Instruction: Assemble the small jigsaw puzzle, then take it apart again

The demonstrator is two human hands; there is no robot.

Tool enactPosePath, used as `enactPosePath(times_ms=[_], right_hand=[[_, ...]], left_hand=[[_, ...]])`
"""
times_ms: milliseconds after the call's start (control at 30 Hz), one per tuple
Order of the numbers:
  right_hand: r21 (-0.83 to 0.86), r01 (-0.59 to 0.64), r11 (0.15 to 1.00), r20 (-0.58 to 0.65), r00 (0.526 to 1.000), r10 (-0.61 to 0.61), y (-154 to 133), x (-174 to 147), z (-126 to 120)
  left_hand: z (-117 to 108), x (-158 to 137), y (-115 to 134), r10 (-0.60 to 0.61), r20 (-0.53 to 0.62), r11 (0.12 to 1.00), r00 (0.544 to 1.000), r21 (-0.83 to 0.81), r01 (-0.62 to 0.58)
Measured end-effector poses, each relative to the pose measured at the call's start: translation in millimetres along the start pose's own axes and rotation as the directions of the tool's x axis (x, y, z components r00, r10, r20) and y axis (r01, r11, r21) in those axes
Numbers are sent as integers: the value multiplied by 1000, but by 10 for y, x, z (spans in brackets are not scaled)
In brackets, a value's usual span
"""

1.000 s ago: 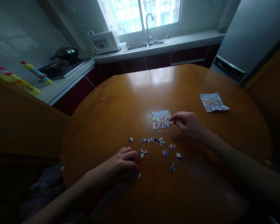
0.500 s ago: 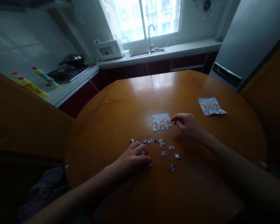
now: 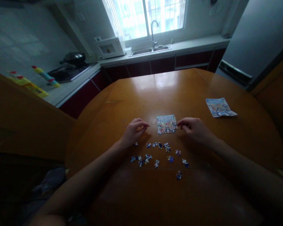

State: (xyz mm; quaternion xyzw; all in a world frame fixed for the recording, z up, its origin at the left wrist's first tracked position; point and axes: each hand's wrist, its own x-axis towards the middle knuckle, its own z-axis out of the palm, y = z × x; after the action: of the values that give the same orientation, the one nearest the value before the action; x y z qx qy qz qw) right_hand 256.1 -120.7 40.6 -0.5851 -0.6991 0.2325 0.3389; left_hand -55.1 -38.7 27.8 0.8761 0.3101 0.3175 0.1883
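Note:
A small square of joined jigsaw pieces (image 3: 166, 124) lies in the middle of the round wooden table (image 3: 179, 88). My left hand (image 3: 133, 133) hovers just left of it, fingers curled with thumb and forefinger pinched; whether a piece is between them I cannot tell. My right hand (image 3: 195, 129) rests at the square's right edge, fingertips touching or nearly touching it. Several loose pieces (image 3: 155, 155) are scattered on the table nearer to me, below both hands.
A printed picture sheet (image 3: 219, 107) lies at the table's right. Behind the table runs a counter with a sink and tap (image 3: 153, 47), a white microwave (image 3: 110, 47), a wok on the hob (image 3: 73, 58) and bottles (image 3: 46, 76). A grey fridge (image 3: 254, 37) stands at right.
My left hand has risen from the loose pieces near the table's front and moved up beside the assembled square's left edge. My right hand stays at the square's right side.

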Motion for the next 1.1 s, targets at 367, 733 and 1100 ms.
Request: enactPosePath(times_ms=[367,733,1100], right_hand=[[-38,-22,999,57,998,24,19,-57,154],[-45,-31,999,67,997,34,92,-64,169],[-37,-11,999,70,997,13,58,-69,168]], left_hand=[[-282,-139,100,36,375,999,926,11,-43],[-670,-159,-248,-220,682,941,698,-40,336],[-323,-147,-78,-52,584,952,810,-216,217]])
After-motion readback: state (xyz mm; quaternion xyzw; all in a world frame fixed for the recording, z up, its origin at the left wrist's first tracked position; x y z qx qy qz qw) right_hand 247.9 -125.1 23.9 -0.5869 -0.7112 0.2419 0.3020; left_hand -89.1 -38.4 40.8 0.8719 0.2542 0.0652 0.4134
